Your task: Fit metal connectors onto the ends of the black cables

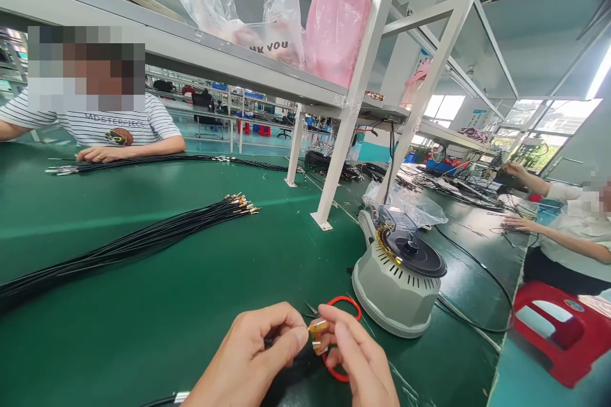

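Observation:
My left hand [248,356] and my right hand [358,359] meet low in the view, both pinched on a small gold-coloured cable end [317,329] wrapped in amber tape. A black cable runs from it under my left hand. Red-handled scissors [344,305] lie on the green table [157,318] just behind my right hand. A grey tape dispenser [397,270] with a black round top stands to the right of my hands.
A bundle of black cables with gold tips [143,241] lies at left. A person in a striped shirt [105,124] sits across the table with another cable bundle [157,162]. A second person [568,229] works at far right by a red stool [563,324]. White shelf posts [351,108] stand mid-table.

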`<state>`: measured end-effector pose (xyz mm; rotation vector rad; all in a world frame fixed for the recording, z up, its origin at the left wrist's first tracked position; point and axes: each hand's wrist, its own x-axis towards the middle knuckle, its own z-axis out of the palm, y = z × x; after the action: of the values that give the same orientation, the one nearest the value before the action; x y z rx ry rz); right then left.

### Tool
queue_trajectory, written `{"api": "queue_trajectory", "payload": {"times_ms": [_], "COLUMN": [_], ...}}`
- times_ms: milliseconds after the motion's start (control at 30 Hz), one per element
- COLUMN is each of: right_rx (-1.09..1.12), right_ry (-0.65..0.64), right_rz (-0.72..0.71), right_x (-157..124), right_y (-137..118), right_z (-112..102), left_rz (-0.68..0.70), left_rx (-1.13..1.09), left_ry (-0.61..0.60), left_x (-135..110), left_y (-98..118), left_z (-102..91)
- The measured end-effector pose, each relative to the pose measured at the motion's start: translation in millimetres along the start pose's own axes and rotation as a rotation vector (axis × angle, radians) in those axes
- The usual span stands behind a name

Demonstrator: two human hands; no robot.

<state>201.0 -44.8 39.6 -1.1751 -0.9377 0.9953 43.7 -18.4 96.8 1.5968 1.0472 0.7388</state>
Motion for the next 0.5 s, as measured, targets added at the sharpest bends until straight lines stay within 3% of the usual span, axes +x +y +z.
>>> {"api": "queue_trajectory", "payload": {"times_ms": [200,367,500], "right_rx": [-0.207,-0.276,-0.338], "right_ry": [-0.044,0.001,0.054], "right_rz": [-0.166,-0.259,-0.331], "right_x": [2.7,0.2,-4.9], "right_y": [2.4,10.8,11.6], "right_z": [4.8,6.7,9.8], "left_rz": [0.02,0.044,-0.018], "left_rx": [0.063,0.031,-0.063], "left_ry": [0.019,0.027,0.006], "left_x": [2.2,1.4,1.1], "left_y": [-5.4,-6.7,-4.8], "left_z": [1.4,1.6,1.7]}}
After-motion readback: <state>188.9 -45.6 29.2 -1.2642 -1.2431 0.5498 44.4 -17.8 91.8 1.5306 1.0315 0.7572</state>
